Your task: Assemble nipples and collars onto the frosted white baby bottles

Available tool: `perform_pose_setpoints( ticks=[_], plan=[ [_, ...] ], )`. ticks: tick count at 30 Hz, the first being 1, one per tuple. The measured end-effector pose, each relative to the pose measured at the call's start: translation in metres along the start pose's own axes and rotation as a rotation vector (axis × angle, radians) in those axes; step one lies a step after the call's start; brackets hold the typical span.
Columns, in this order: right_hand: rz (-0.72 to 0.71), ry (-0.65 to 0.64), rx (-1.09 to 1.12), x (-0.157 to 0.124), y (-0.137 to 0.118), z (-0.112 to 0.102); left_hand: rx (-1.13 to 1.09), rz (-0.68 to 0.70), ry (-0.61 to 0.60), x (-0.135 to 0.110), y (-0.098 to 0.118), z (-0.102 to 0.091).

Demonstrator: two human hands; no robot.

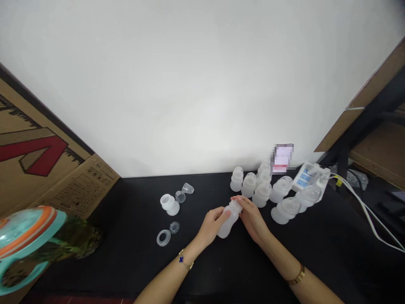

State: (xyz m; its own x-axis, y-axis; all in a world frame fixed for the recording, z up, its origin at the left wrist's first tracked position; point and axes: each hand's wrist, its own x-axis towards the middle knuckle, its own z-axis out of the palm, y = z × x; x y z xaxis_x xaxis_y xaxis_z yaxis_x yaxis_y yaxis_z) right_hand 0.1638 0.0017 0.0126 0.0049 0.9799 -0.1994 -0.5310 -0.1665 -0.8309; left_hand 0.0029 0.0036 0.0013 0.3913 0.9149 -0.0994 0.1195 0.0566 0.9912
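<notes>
A translucent white baby bottle [230, 219] lies tilted on the black table [133, 261], held between both hands. My left hand [211, 228] wraps round its lower body. My right hand [251, 215] is closed on its neck and top. Behind them stands a cluster of several assembled bottles [265, 192] with clear caps. To the left lie loose parts: a white collar [169, 204], two clear caps [184, 192], a ring [163, 237] and a small clear nipple [174, 227].
A large cardboard box [47, 164] leans at the left. A teal and orange cup [22, 240] sits at the near left. A white power strip [308, 177] with cables lies at the back right, beside a wooden shelf frame [370, 126]. A white wall rises behind.
</notes>
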Motion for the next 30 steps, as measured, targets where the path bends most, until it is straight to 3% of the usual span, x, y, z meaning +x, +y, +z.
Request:
perform_pose_setpoints(
  ticks=[5,14,18,23,30],
  plan=[
    [-0.001,0.005,-0.012,-0.001,-0.001,0.001,0.145,0.096,0.072,-0.005,0.007,0.001],
    [0.003,0.005,0.014,0.001,0.003,-0.003,0.447,0.102,0.185,-0.009,0.009,0.000],
    [0.003,0.011,0.008,0.002,0.005,-0.004,0.179,0.038,0.081,-0.004,0.004,0.001],
    [0.007,-0.023,-0.031,0.000,0.003,-0.002,-0.216,-0.152,-0.100,0.001,0.000,0.002],
    [0.074,-0.199,-0.108,-0.010,-0.006,0.005,-0.429,-0.390,-0.236,-0.002,0.000,0.002]
  ],
)
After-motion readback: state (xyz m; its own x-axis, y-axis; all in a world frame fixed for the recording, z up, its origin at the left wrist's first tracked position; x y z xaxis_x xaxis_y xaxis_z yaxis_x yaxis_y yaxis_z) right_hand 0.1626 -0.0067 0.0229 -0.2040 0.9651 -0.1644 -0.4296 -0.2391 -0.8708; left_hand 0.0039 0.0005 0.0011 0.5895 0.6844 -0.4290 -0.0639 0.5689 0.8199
